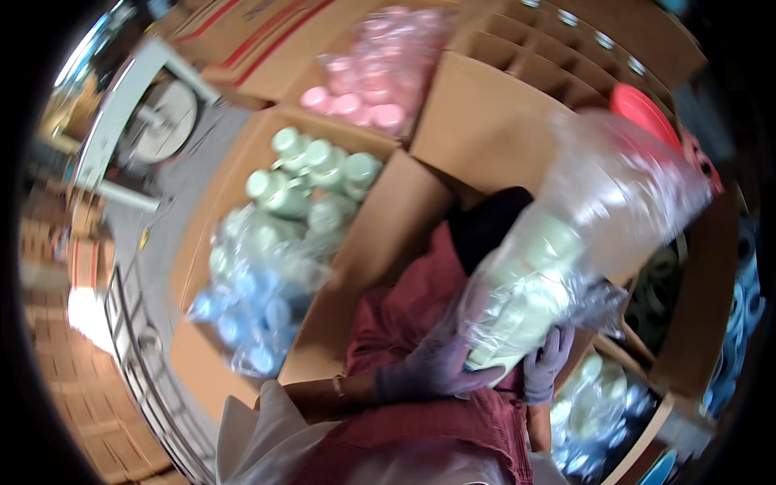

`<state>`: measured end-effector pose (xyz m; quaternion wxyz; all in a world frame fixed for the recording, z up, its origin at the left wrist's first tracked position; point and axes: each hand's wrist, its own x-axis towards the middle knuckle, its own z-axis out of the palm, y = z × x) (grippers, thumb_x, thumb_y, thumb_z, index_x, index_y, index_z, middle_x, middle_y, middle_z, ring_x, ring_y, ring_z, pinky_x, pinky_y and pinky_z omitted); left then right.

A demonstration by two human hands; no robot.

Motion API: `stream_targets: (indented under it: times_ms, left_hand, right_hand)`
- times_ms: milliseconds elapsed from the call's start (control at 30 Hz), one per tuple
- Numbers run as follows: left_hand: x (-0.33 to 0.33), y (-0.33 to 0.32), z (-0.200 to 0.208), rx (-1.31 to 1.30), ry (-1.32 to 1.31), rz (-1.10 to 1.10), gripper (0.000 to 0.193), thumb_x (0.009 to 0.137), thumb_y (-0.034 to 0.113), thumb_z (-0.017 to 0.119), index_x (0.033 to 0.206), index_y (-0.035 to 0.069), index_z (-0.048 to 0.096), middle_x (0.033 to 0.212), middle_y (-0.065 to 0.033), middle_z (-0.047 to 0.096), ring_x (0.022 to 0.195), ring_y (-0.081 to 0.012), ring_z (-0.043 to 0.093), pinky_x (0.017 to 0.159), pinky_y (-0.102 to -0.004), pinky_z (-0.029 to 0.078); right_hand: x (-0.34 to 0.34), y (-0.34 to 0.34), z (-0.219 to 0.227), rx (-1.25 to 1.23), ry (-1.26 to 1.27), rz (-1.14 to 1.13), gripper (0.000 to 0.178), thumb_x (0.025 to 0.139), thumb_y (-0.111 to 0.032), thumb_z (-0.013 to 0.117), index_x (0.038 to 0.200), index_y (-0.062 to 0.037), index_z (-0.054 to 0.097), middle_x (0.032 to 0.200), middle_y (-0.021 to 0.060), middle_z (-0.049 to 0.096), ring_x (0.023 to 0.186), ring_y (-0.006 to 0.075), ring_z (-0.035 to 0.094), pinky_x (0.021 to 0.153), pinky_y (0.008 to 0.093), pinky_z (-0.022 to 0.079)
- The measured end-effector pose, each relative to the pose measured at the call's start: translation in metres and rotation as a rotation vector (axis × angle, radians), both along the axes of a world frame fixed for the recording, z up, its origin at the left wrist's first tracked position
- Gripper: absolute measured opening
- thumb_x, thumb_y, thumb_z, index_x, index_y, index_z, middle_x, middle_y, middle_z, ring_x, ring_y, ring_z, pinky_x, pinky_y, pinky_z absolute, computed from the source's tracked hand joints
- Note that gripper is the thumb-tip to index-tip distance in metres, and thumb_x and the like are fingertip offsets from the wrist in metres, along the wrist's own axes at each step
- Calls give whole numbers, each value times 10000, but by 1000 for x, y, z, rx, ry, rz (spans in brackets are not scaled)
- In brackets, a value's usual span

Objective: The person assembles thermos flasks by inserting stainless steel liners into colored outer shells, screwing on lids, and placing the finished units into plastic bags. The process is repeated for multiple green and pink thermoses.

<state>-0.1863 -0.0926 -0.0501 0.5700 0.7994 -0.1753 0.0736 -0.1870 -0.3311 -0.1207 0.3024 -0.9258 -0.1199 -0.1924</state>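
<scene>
Both of my hands wear grey-purple gloves and hold a clear plastic bag (517,283) close in front of my body. Inside its lower part, several pale green pieces, bottle-like in shape, lie stacked; their exact kind is blurred by the film. My left hand (428,368) grips the bag's near end from the left. On the other side, my right hand (550,364) has its fingers curled against the bag's lower right. The bag's loose upper part slants away to the upper right.
An open carton (206,234) at left holds pale green bottles (323,162) and bagged blue ones (250,315). Bagged pink bottles (376,81) fill a carton beyond. A divided carton (558,61), a red round thing (643,113) and another bagged load (594,404) lie rightward. A metal rack (145,380) stands left.
</scene>
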Motion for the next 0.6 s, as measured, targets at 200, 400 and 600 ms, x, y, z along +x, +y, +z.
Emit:
stream_targets:
  times_ms: [200, 400, 600]
  left_hand:
    - [-5, 27, -41, 299, 132, 283, 813, 806, 416, 707, 1353, -111, 417, 1397, -342, 384, 1206, -509, 424, 1068, -568, 322]
    - [-67, 71, -40, 906, -271, 261, 478, 870, 336, 593, 1116, -73, 601, 1317, -246, 523, 1327, -425, 401, 1108, -589, 293]
    - [-36, 138, -38, 161, 544, -166, 299, 936, 242, 611, 1151, 35, 608, 1263, -149, 580, 1198, -240, 554, 990, -381, 465]
  right_hand:
    - [27, 25, 38, -59, 11, 14, 317, 761, -45, 556, 1064, 45, 572, 1208, 260, 525, 1137, 443, 509, 995, 474, 412]
    - [-38, -1, 12, -258, -2, 462, 282, 724, -126, 629, 988, -38, 588, 1078, 201, 564, 1058, 408, 554, 908, 583, 432]
    - [-86, -48, -57, -285, -54, 660, 405, 683, -178, 808, 1046, -115, 641, 1029, 107, 606, 965, 342, 600, 850, 496, 473]
